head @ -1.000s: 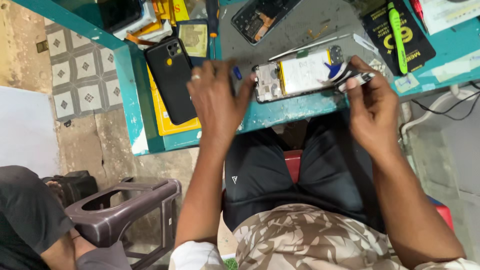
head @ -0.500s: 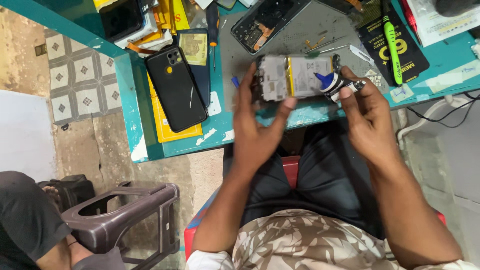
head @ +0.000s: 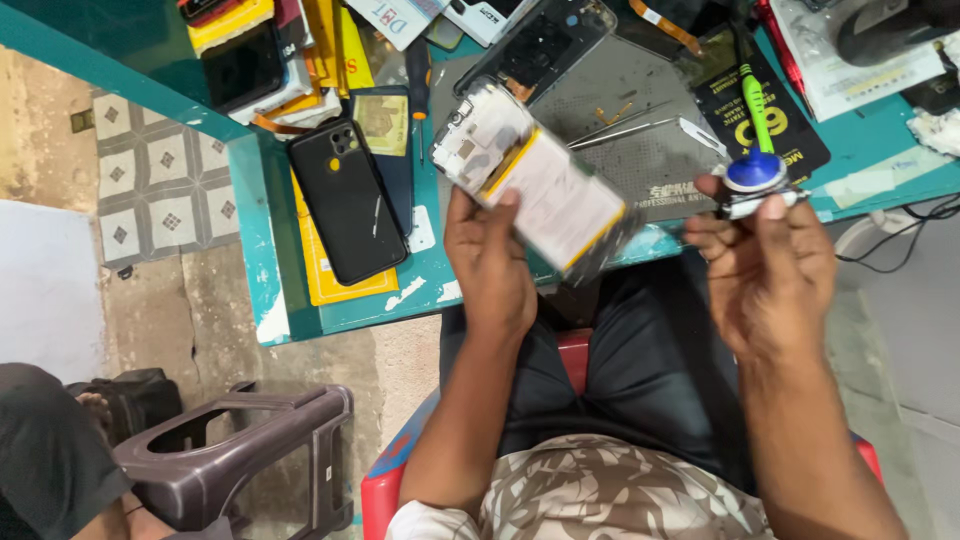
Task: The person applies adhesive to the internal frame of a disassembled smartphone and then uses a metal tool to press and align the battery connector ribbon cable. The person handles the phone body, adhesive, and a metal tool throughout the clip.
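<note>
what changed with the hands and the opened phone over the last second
The left hand lifted the opened phone off the grey mat and now holds it tilted in the air. The right hand drew away to the right, keeping its blue-capped screwdriver. The black phone stayed on the table.

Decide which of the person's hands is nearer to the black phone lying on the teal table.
Left. The left hand, holding the opened phone, is just right of the black phone; the right hand is farther right.
</note>
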